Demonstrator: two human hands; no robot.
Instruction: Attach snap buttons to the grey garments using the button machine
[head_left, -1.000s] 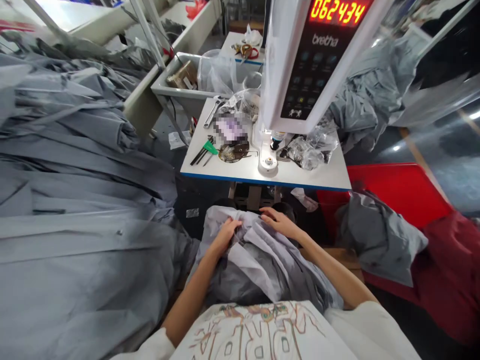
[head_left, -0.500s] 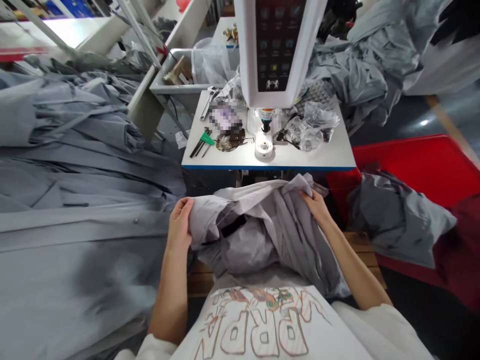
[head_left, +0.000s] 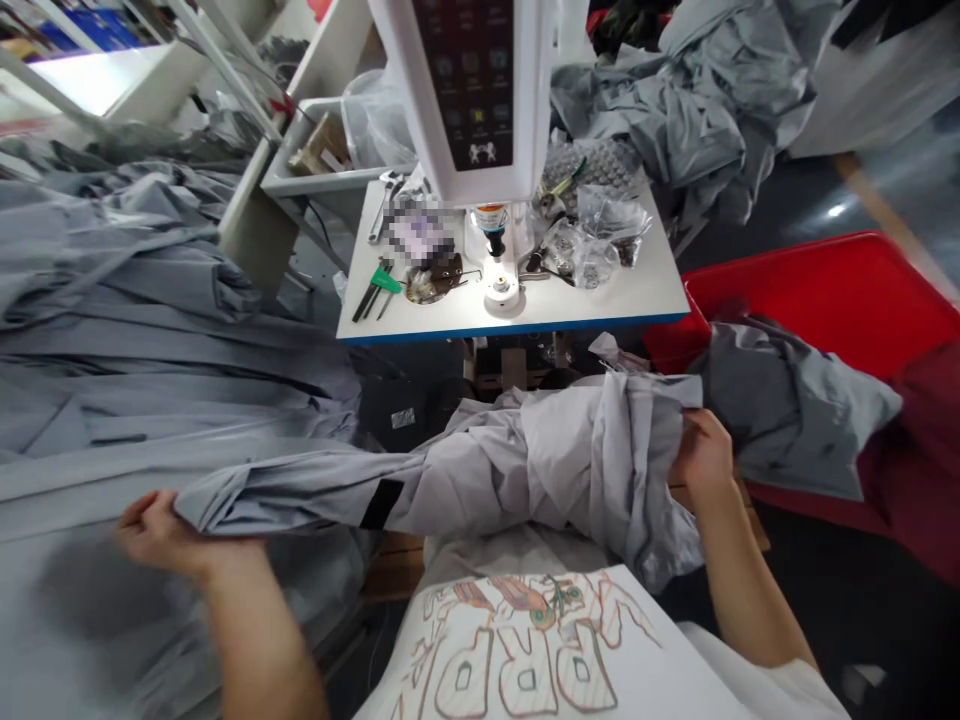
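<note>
A grey garment (head_left: 517, 465) is stretched across my lap in front of the white work table (head_left: 637, 300). My left hand (head_left: 161, 535) is far out to the left, closed on one end of the garment, over the big pile of grey cloth. My right hand (head_left: 701, 455) grips the other end, bunched up, near the red bin. A black patch (head_left: 379, 503) shows on the garment near its middle. The white machine head (head_left: 469, 90) with a dark control panel stands over the table.
A large heap of grey fabric (head_left: 135, 330) fills the left side. At the right a red bin (head_left: 832, 300) holds another grey piece (head_left: 787, 410). On the table lie hand tools (head_left: 375, 285) and clear plastic bags (head_left: 600, 235). More grey cloth (head_left: 675, 100) is piled behind.
My hands have moved apart, the left swinging far left and the right going right, pulling the crumpled garment out lengthwise. The view has tilted down and shifted.
</note>
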